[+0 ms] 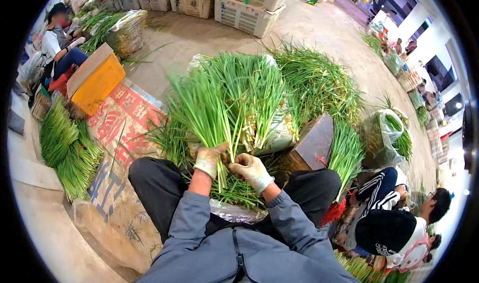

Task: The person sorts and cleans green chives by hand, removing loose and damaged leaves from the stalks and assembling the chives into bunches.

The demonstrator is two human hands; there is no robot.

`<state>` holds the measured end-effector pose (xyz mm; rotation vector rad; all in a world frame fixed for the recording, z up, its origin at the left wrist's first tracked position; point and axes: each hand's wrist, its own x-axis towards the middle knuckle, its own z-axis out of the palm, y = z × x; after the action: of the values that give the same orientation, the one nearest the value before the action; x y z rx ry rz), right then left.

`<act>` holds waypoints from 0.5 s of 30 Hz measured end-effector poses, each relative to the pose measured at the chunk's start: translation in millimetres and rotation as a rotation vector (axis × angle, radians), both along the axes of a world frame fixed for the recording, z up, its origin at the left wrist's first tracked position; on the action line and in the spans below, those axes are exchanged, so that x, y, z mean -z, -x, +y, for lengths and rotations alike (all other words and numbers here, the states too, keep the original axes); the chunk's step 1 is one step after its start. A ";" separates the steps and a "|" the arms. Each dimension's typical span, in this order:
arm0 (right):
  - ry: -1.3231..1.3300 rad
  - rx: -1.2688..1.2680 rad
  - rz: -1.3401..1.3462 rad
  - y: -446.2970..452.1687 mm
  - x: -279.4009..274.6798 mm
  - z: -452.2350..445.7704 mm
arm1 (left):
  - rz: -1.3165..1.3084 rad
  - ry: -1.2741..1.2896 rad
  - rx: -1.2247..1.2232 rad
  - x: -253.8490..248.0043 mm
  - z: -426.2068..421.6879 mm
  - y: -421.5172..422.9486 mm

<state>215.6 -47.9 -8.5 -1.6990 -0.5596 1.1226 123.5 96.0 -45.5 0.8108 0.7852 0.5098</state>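
Centre of frame: I observe the stained-white-gloved left hand (207,161) clamped around a bunch of long green leafy stalks (202,111), fanned upward, presumably keeping slender pale stems (232,145) accessible to the stained-white-gloved right hand (253,172), pinching one.

Leaf Pile (259,83) Flanked on Both Sides

Before the pile, a bunch (202,108) is held in the left hand (209,160). Right of the pile, loose leaves (319,78) are heaped behind a block (313,142), with a bag (374,141) set farther right. At left, a floor sheet (119,116) is spread; beyond, crates (244,18) are stacked.
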 end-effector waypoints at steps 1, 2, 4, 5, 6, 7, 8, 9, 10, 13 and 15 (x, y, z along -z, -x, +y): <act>0.001 -0.002 0.004 1.6 4.4 2.4 | -0.008 -0.084 0.002 2.3 -1.4 -4.7; -0.040 0.082 0.085 1.3 7.7 4.2 | 0.017 -0.029 0.026 3.8 -2.2 -5.5; -0.108 0.229 0.183 -1.0 17.9 7.8 | -0.002 -0.018 0.016 7.6 -4.2 -6.4; -0.141 0.241 0.172 -6.5 33.1 6.0 | -0.019 -0.010 0.001 9.6 -4.6 -6.6; -0.263 0.341 0.167 -7.2 31.8 7.3 | 0.006 -0.025 0.003 -6.2 -5.4 -3.5; -0.385 0.438 0.161 -8.5 30.3 9.2 | 0.004 -0.029 0.001 -3.4 -0.3 -4.9; -0.386 0.507 0.187 -11.0 27.9 4.9 | 0.027 -0.013 -0.040 3.0 4.6 -5.0; -0.420 0.486 0.163 -13.5 22.1 4.9 | 0.055 0.007 -0.082 6.9 5.0 -2.3; -0.455 0.527 0.297 -10.1 17.0 3.3 | 0.011 -0.064 -0.065 8.7 3.6 -1.7; -0.716 0.566 0.586 -17.2 10.1 -0.4 | 0.003 -0.071 -0.178 33.4 12.9 -4.4; -0.719 0.596 0.642 -25.4 10.4 1.1 | -0.067 0.127 -0.083 38.7 26.7 5.7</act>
<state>241.1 -46.8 -19.0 -0.7308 -0.0099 0.8106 117.8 122.7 -84.3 0.6430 0.7839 0.5529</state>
